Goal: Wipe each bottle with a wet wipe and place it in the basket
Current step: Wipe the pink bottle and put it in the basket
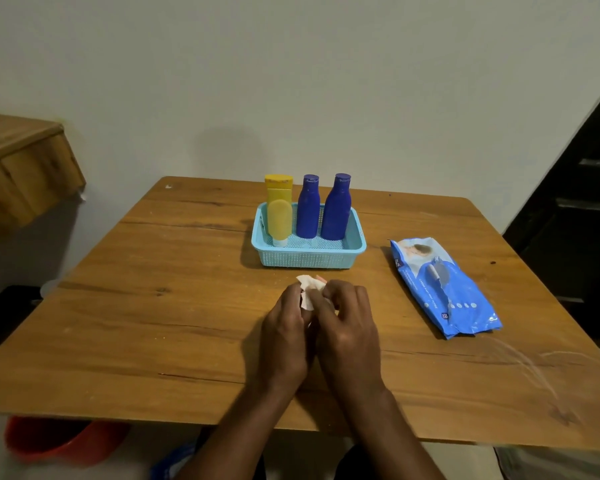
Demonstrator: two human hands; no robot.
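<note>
Bottles: yellow bottle (279, 207), two blue bottles (308, 206) (337, 207), all upright in basket (309, 258) at table's (153, 306) 12 o'clock. Likely light, smooth plastic, slippery when damp; take by mid-body. Wet wipe (307, 292), soft and limp, bunched between your hands: left hand (286, 336) and right hand (347, 332) both pinching it. Wipe pack (444, 285) at 2 o'clock. Fingertips hidden; label text unreadable.
</note>
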